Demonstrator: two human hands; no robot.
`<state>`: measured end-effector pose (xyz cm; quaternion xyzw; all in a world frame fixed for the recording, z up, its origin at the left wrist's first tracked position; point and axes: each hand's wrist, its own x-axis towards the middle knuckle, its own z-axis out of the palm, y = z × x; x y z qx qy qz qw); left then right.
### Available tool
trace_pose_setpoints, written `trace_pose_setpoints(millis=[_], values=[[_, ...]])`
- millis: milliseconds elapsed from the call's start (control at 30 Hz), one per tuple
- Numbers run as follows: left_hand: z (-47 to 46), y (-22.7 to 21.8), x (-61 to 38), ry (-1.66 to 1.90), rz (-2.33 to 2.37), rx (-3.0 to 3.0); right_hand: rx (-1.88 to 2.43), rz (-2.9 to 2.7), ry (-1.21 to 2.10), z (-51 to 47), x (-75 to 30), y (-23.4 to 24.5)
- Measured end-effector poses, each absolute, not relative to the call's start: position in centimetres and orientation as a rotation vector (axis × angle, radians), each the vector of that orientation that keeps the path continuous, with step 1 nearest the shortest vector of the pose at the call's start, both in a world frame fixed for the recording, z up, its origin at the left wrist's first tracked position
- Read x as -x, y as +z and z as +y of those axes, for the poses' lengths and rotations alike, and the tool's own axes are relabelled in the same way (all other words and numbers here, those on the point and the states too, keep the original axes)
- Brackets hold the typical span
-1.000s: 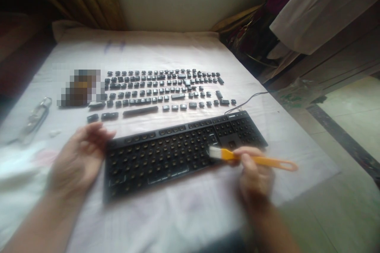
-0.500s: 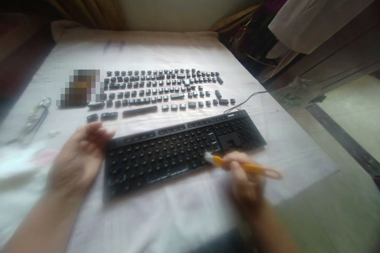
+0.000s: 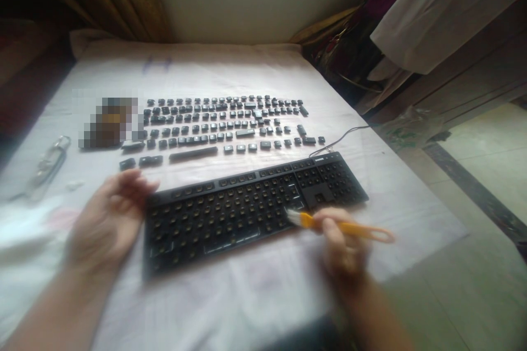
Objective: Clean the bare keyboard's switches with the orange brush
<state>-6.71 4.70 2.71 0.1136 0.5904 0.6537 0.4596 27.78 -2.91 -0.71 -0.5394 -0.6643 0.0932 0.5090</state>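
A black keyboard [image 3: 230, 214] lies on the cloth with its keycaps off, showing bare switch posts and a few wire stabilizers. My left hand [image 3: 111, 219] holds its left end, fingers curled at the far left corner; the exact contact is blurred. In my right hand [image 3: 341, 241] is a small orange-handled brush [image 3: 349, 228], pinched between thumb and fingers. Its pale bristles touch the near edge of the keyboard, right of the middle. Beyond the keyboard, the loose black keycaps [image 3: 245, 134] stand in rows, the long space bar [image 3: 193, 154] among them.
A pale cloth [image 3: 395, 203] covers the table. At the left are a blurred-out item [image 3: 111, 120] and a clear, slim object [image 3: 49, 162] I cannot make out. The keyboard's cable [image 3: 341, 134] runs off the right edge. Tiled floor [image 3: 481, 148] shows at the right.
The brush has shifted slightly to the right and up along the keyboard, and its bristles look more spread. My left hand and the keyboard have stayed in place.
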Motion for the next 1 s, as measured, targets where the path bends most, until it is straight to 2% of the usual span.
trace_pose_setpoints(millis=[267, 533, 733, 833, 1000], values=[[4.7, 2.8, 6.6, 1.615, 1.456, -0.275, 1.269, -1.521, 0.392, -3.1, -27.2, -0.9], [4.5, 2.7, 6.7, 1.611, 1.459, -0.298, 1.367, -1.383, 0.243, -3.2, -27.7, -0.7], [4.4, 2.5, 6.8, 1.612, 1.450, -0.311, 1.296, -1.503, 0.355, -3.1, -27.4, -1.1], [4.5, 2.5, 6.8, 1.609, 1.454, -0.306, 1.316, -1.368, 0.392, -3.2, -27.3, -1.0], [4.6, 2.7, 6.7, 1.608, 1.459, -0.303, 1.457, -1.082, 0.231, -2.9, -28.3, -0.3]])
